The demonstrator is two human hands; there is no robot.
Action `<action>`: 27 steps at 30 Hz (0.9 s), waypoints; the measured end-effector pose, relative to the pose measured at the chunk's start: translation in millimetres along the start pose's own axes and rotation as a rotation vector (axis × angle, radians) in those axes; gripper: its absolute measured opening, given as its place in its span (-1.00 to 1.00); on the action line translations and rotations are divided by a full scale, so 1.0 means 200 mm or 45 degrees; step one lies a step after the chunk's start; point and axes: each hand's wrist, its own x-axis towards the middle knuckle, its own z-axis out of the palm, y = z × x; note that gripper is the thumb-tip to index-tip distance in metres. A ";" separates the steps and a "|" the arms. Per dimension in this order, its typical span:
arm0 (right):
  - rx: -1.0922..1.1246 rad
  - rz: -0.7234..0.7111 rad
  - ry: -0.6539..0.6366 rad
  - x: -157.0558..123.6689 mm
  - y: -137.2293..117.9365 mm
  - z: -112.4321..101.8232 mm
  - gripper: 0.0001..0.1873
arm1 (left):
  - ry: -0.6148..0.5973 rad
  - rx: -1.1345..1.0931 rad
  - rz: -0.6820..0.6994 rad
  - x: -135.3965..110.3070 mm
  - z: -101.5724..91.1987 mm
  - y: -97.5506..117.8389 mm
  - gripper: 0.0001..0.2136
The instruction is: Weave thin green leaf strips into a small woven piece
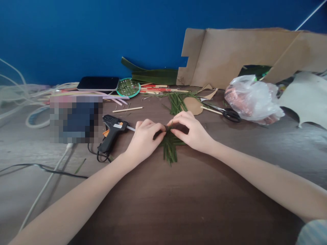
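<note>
Both hands meet over a bundle of green leaf strips lying mid-worktop: the left hand pinches its top end with curled fingers, and the right hand grips the same end. A black glue gun lies just left of the left hand; scissors rest well apart beyond the right.

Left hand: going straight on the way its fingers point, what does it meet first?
The bundle of green leaf strips that the left hand is pinching; just beyond it, probably the right hand, fingertips nearly facing.
</note>
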 end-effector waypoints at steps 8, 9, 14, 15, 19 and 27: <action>0.052 0.064 -0.143 0.00 0.00 0.01 -0.84 | -0.017 0.002 -0.017 0.00 0.00 0.00 -0.94; 0.040 0.077 -0.157 0.01 0.00 0.01 -0.85 | -0.017 -0.003 -0.017 0.00 0.00 0.00 -0.94; 0.014 0.116 -0.153 0.00 -0.01 0.00 -0.95 | -0.001 -0.049 -0.041 0.00 0.00 0.00 -0.95; 0.017 0.125 -0.153 0.00 -0.01 0.00 -0.97 | 0.005 -0.061 -0.047 0.00 0.00 0.00 -0.94; 0.039 0.128 -0.122 0.00 -0.01 0.00 -0.97 | 0.019 -0.054 -0.017 -0.01 0.01 0.00 -0.88; 0.033 0.082 -0.065 0.00 0.00 0.01 -0.95 | 0.015 -0.025 0.008 -0.01 0.01 -0.01 -0.92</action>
